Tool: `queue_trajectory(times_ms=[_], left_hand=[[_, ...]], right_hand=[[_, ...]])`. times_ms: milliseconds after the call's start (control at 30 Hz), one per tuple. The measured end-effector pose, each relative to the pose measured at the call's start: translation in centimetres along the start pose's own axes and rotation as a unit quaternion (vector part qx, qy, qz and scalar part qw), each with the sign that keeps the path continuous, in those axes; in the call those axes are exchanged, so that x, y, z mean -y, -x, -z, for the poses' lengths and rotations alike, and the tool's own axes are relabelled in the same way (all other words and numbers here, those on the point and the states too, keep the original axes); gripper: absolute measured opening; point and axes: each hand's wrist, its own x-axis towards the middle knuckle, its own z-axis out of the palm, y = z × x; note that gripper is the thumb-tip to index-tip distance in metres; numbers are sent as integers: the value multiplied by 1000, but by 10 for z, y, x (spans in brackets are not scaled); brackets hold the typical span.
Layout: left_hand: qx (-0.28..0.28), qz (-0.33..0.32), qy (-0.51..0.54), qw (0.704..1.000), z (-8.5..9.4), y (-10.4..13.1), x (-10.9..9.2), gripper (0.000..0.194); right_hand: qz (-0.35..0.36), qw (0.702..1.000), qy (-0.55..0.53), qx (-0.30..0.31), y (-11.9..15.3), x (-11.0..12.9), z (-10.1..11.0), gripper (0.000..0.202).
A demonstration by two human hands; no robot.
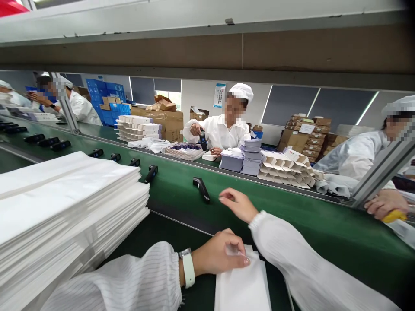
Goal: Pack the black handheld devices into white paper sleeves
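Note:
My left hand (225, 252), with a pale watch strap at the wrist, pinches the top edge of a white sleeve or bag (241, 287) lying on the dark green surface. Just beyond it, my right hand (238, 203) hovers over the edge of the green belt (175, 194), fingers curved and apart, holding nothing. A black handheld device (201, 190) lies on the belt to the left of my right fingertips, not touching them. On the left stands a tall stack of white sheets or bags (74, 207).
More black devices (151, 173) lie along the belt at left. Across it, a person (223, 129) holds a similar device beside stacked papers (251, 155) and folded cartons (287, 166). A metal post (382, 168) and another person's hand (387, 203) are at right.

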Motion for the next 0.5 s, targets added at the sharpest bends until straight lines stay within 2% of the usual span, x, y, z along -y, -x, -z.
queue_trajectory(times_ms=[67,133,233,333,433,500], left_hand=[[6,-33,-9,999,-3,1,-4,12],[18,-66,39,997,-4,1,-8,13],[28,-69,96,993,-3,2,-10,21],[5,-12,37,999,0,1,-7,17],[-11,26,-1,1000,3,1,-4,14],[-5,19,-1,1000,4,0,-4,14]], right_hand=[[-24,1000,14,-6,-38,8,-29,31],[-52,998,-2,-21,-68,11,-55,44],[-81,994,-55,-39,-88,6,-70,55],[-102,986,-123,-39,-72,-12,-51,56],[-107,973,-202,-40,-28,-27,-8,52],[-92,939,-330,-34,4,-27,21,53]])
